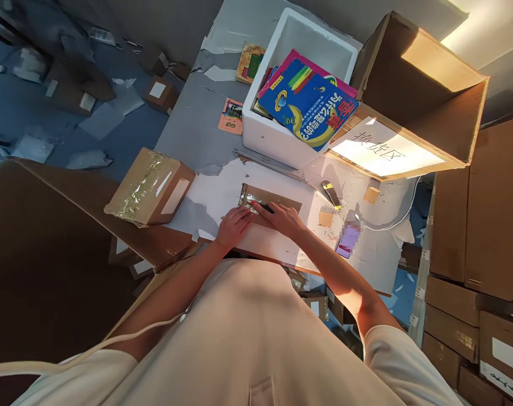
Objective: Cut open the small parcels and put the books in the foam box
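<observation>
A small flat cardboard box (287, 201) lies on the table in front of me, with shiny clear tape (248, 198) over its left end. My right hand (283, 218) is closed around a slim black-and-red tool (262, 207), whose red tip points left onto the tape; its exact kind is too small to tell. At the box's near left corner rests my left hand (234, 226), its fingers stretched out and touching the box beside the tool's tip. Right of the box lies a yellow-and-black box cutter (331, 195).
A white foam box (273, 144) holding several books (307, 104) stands behind. Beside it is an open carton (425, 129) with a handwritten sign. A taped carton (150, 186) sits at left, a phone (348, 239) at right. Stacked cartons (493, 208) line the right side.
</observation>
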`<state>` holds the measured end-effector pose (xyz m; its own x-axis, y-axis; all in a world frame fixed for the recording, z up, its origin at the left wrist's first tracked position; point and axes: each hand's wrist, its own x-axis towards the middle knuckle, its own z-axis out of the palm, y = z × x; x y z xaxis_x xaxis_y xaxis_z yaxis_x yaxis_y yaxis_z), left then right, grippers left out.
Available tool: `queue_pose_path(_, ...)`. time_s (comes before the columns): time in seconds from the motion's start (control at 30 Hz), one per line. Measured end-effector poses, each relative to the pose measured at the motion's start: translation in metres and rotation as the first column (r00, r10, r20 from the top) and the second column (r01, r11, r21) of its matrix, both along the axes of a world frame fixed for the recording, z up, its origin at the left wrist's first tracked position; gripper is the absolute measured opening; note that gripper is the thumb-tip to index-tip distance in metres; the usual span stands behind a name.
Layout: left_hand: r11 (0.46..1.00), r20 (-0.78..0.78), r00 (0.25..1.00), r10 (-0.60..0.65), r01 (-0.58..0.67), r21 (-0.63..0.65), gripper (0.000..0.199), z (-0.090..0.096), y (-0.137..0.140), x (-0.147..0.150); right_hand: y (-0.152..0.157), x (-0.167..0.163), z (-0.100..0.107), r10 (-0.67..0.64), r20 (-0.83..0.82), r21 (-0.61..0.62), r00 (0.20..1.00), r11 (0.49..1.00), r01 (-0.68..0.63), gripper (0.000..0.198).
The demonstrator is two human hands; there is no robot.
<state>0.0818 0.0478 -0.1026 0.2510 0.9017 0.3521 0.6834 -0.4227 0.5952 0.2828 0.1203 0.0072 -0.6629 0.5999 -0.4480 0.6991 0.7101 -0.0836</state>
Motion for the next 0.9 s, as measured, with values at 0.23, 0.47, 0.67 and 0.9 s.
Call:
queue_pose_path(0.23, 0.997, -0.002, 1.000, -0.009, 0.009, -0.075, 0.027, 0.001, 0.002, -0.001, 0.001, -0.002, 0.003, -0.016, 0.022, -0.025, 1.000, 1.000, 0.016, 0.060)
queue_pose_path(0.47, 0.997, -0.029, 0.999, -0.029, 0.027, -0.066, 0.028, -0.003, 0.002, -0.003, -0.007, -0.005, 0.003, -0.029, 0.049, -0.010, 0.998, 1.000, 0.029, 0.062)
queue_pose_path(0.67, 0.996, -0.064, 0.998, -0.023, 0.017, -0.090, 0.029, 0.000, 0.003, -0.002, -0.014, -0.002, -0.001, -0.034, 0.042, -0.007, 0.999, 0.999, 0.034, 0.065)
queue_pose_path(0.9, 0.995, -0.058, 0.998, -0.036, 0.030, -0.100, 0.029, 0.001, 0.006, -0.005, -0.012, 0.020, 0.011, -0.060, 0.109, -0.003, 0.992, 0.998, 0.061, 0.064)
